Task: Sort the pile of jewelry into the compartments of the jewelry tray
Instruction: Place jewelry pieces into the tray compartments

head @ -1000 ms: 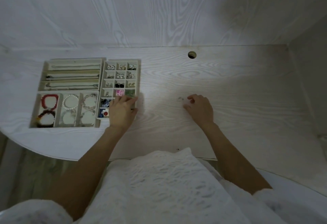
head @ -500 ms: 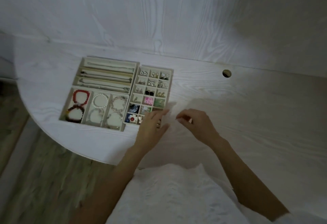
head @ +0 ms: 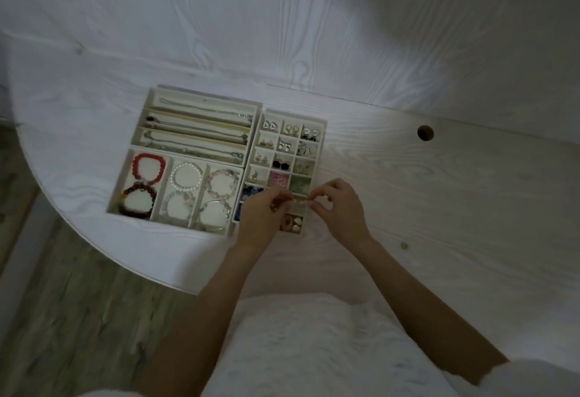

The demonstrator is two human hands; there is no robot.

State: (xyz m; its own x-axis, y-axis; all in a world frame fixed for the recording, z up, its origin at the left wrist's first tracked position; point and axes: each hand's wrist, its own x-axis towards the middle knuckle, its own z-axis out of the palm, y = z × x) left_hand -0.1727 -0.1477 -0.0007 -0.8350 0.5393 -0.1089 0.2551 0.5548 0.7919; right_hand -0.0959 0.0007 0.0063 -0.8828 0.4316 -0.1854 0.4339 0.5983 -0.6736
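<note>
Hovering over the near-right part of the jewelry tray, both hands meet above the small-compartment grid. Left hand has fingers curled, tips pinched tog. at what looks like a tiny piece; right hand likewise pinches w/ thumb and forefinger, tips nearly touching the left's. Item betw. them is too small and blurred to ID. Directly under the fingertips lie the lower grid cells; green-filled cell and pink-filled cell sit just beyond the hands. Tray's left part holds a red bracelet, a pearl bracelet and chains in long slots. Tray rests on the white counter, near its curved front edge. One small bead-like piece lies alone on the counter, well right of the right hand.
</note>
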